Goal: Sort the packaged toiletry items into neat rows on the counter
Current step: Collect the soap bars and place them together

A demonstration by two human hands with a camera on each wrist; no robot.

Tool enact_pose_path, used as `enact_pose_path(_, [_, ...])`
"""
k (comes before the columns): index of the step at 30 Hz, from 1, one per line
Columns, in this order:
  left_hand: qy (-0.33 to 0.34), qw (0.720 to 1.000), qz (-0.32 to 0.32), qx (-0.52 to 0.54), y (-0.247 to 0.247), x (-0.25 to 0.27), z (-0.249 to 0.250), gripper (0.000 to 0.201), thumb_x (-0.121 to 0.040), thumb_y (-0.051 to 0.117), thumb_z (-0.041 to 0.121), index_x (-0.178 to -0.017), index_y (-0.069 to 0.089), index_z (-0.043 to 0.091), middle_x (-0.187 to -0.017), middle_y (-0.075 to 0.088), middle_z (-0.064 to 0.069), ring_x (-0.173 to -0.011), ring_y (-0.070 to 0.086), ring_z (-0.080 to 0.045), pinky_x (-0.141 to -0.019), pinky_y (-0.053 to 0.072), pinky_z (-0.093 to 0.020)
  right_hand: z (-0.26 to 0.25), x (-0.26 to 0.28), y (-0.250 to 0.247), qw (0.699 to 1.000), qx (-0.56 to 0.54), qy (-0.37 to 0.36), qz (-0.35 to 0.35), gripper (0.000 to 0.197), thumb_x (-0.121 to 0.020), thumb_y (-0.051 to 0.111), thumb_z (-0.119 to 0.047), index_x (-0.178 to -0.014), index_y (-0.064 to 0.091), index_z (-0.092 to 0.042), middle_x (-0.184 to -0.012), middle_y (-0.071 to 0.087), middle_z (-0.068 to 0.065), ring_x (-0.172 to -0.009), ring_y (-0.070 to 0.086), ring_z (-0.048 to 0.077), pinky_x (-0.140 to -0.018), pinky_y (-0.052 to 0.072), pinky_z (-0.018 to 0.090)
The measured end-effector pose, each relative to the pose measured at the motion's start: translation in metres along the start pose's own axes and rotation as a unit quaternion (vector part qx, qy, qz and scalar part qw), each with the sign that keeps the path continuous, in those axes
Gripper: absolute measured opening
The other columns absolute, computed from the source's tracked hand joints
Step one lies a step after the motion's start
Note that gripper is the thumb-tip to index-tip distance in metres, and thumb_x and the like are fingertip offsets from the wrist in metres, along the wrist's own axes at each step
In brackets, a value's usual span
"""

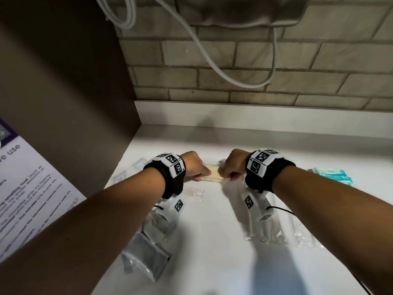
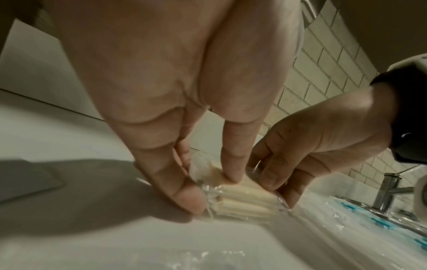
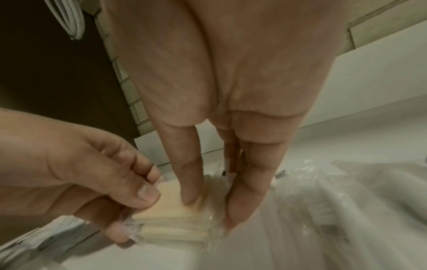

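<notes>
A clear packet of cream-coloured sticks (image 1: 214, 175) lies on the white counter (image 1: 212, 241) at the middle. My left hand (image 1: 203, 174) pinches its left end between thumb and fingers, and my right hand (image 1: 228, 174) pinches its right end. The left wrist view shows the packet (image 2: 247, 202) low on the counter, with my left hand (image 2: 212, 190) on its crinkled end. In the right wrist view my right hand (image 3: 210, 210) presses down on the packet (image 3: 175, 222) while the other hand's thumb lies on top.
Two flat sachets (image 1: 139, 163) lie at the left and a comb packet (image 1: 192, 193) under my left wrist. Grey folded packets (image 1: 146, 254) sit near left, clear packets (image 1: 276, 231) near right, teal packets (image 1: 333, 175) far right. A white cord (image 1: 212, 62) hangs above. A tap (image 2: 388, 190) stands far right.
</notes>
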State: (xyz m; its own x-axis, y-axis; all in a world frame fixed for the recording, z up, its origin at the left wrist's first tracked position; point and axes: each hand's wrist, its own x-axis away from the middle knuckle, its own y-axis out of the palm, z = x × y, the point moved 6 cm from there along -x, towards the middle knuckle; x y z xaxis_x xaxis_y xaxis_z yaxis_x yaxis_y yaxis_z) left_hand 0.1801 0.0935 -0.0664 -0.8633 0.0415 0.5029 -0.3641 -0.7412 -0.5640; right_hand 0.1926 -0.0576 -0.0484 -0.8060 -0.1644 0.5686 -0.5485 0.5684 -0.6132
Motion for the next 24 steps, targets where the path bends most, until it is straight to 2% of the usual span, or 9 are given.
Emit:
enact_pose_path(2, [-0.007,1.0,0.0,-0.011,0.0007,-0.0008,-0.0011,0.019,-0.073,0.075,0.026,-0.065,0.062,0.014,-0.076,0.072,-0.013,-0.068,0.063,-0.022,-0.094,0.054,-0.042,-0.0004,0.0011,0.0001,1.0,0.003,0.006,0.007,0.017,-0.07,0.071,-0.007,-0.054,0.065,-0.004,-0.063,0.064,0.012,-0.064,0.064,0.023,-0.085,0.058,0.042])
enact_pose_path(5, [-0.016,1.0,0.005,-0.024,-0.0012,-0.0008,-0.002,0.023,-0.074,0.076,0.03,-0.066,0.067,0.011,-0.071,0.07,-0.012,-0.061,0.059,-0.023,-0.078,0.055,-0.036,-0.0008,-0.0005,-0.0008,0.999,0.025,0.01,0.024,0.018,-0.058,0.069,-0.017,-0.046,0.066,-0.004,-0.06,0.065,0.01,-0.062,0.063,0.023,-0.083,0.058,0.043])
enact_pose_path(8, [-0.026,0.999,0.0,-0.027,-0.0028,-0.0031,-0.0037,0.026,-0.073,0.079,0.032,-0.069,0.07,0.007,-0.068,0.068,-0.011,-0.058,0.058,-0.022,-0.073,0.056,-0.035,-0.0004,0.0009,0.0034,0.999,0.023,0.02,0.018,0.013,-0.055,0.064,-0.012,-0.042,0.066,-0.008,-0.06,0.063,0.011,-0.059,0.064,0.025,-0.081,0.057,0.043])
enact_pose_path(11, [-0.029,0.999,0.0,-0.022,-0.0044,-0.003,-0.0038,0.026,-0.072,0.08,0.031,-0.067,0.068,0.008,-0.064,0.065,-0.011,-0.055,0.056,-0.023,-0.07,0.051,-0.032,-0.0024,0.0021,0.0066,0.999,0.025,0.024,0.015,0.013,-0.057,0.063,-0.009,-0.044,0.066,-0.009,-0.061,0.062,0.011,-0.056,0.063,0.024,-0.082,0.055,0.043])
enact_pose_path(13, [-0.028,0.999,0.007,-0.017,-0.005,-0.0023,-0.0024,0.025,-0.074,0.08,0.029,-0.069,0.068,0.007,-0.066,0.067,-0.011,-0.055,0.058,-0.023,-0.073,0.054,-0.031,-0.0025,-0.0002,0.0061,0.999,0.039,0.026,0.025,0.004,-0.056,0.064,-0.011,-0.053,0.066,-0.008,-0.062,0.063,0.011,-0.057,0.061,0.023,-0.082,0.055,0.043])
enact_pose_path(16, [-0.029,0.999,0.016,-0.004,-0.0045,-0.0028,-0.0024,0.025,-0.074,0.081,0.028,-0.076,0.071,0.006,-0.077,0.074,-0.013,-0.062,0.065,-0.023,-0.086,0.058,-0.039,-0.0029,-0.0037,0.0067,0.998,0.054,0.021,0.029,0.01,-0.052,0.063,-0.016,-0.059,0.067,-0.009,-0.063,0.064,0.01,-0.057,0.059,0.022,-0.076,0.055,0.037])
enact_pose_path(18, [-0.028,0.999,0.02,-0.008,-0.0039,-0.0025,-0.0015,0.027,-0.074,0.08,0.03,-0.079,0.072,0.005,-0.083,0.076,-0.014,-0.063,0.067,-0.022,-0.087,0.058,-0.041,-0.0044,-0.002,0.0066,0.997,0.064,0.018,0.028,0.011,-0.052,0.063,-0.018,-0.058,0.067,-0.009,-0.064,0.065,0.01,-0.058,0.058,0.022,-0.072,0.055,0.035])
enact_pose_path(21, [-0.023,0.999,0.026,-0.02,-0.003,0.0001,-0.0009,0.033,-0.075,0.077,0.033,-0.087,0.073,0.003,-0.086,0.076,-0.014,-0.067,0.069,-0.022,-0.09,0.057,-0.041,-0.0071,0.0025,0.007,0.997,0.069,0.011,0.03,0.01,-0.062,0.063,-0.015,-0.057,0.065,-0.007,-0.064,0.066,0.011,-0.059,0.06,0.023,-0.08,0.057,0.038])
enact_pose_path(24, [-0.021,0.999,0.031,-0.023,-0.0023,0.0007,-0.0011,0.032,-0.077,0.076,0.032,-0.089,0.072,0.002,-0.088,0.076,-0.016,-0.067,0.068,-0.023,-0.087,0.056,-0.039,-0.0081,0.0047,0.007,0.997,0.069,0.006,0.031,0.014,-0.066,0.062,-0.013,-0.053,0.062,-0.007,-0.064,0.065,0.012,-0.06,0.06,0.025,-0.076,0.056,0.036])
